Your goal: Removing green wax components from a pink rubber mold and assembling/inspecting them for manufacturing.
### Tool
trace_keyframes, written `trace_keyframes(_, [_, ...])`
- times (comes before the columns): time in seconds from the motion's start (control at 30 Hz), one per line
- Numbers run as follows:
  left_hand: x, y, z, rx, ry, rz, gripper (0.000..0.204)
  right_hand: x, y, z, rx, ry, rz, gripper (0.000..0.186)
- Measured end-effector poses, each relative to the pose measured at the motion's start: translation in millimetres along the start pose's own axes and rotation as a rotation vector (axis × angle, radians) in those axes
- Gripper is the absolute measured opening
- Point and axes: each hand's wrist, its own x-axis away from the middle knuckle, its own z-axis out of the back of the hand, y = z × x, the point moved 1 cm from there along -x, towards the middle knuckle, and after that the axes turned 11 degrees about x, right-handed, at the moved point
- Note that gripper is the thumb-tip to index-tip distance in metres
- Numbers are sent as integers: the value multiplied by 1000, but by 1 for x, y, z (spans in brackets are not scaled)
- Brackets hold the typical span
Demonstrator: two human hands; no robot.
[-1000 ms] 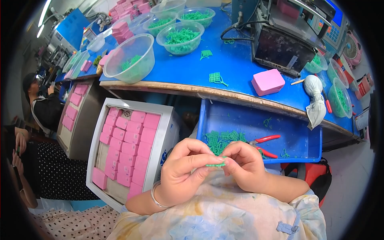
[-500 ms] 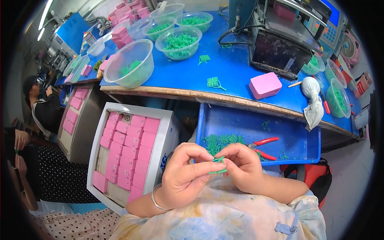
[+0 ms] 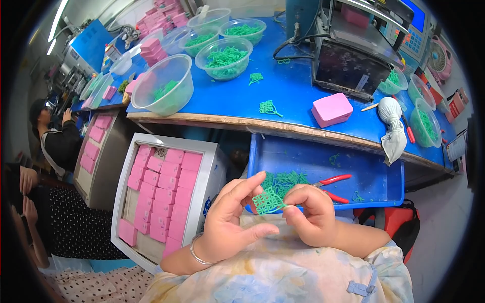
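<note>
A small green lattice piece (image 3: 267, 202) with thin strands on its right side hangs in front of me. My right hand (image 3: 310, 214) pinches those strands between thumb and forefinger. My left hand (image 3: 237, 212), with a bangle at the wrist, is beside the lattice with its thumb and fingers spread apart. Just beyond my hands, a blue tray (image 3: 376, 174) holds a heap of similar green lattice pieces (image 3: 288, 179) and red-handled cutters (image 3: 334, 180). My hands partly hide the near side of the tray.
Clear bowls of green strands (image 3: 223, 58) stand on the blue table (image 3: 212, 96). A pink block (image 3: 332, 109) sits near its edge, beside a wrapped white bundle (image 3: 391, 126). At left, a white-framed case (image 3: 206, 177) holds rows of pink blocks. Other people (image 3: 55, 131) sit farther left.
My left fingers have opened away from the lattice, which now shows flat. The right hand keeps its pinch on the strands. The person at far left has raised a hand.
</note>
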Motion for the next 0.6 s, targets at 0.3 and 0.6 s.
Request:
trace_keyframes(0.3, [-3, 5, 6, -265, -104, -78, 53, -3, -5, 3, 35, -18, 115, 8])
trace_keyframes(0.6, [-3, 8, 7, -465, -124, -209, 57, -3, -4, 2, 20, -31, 110, 7])
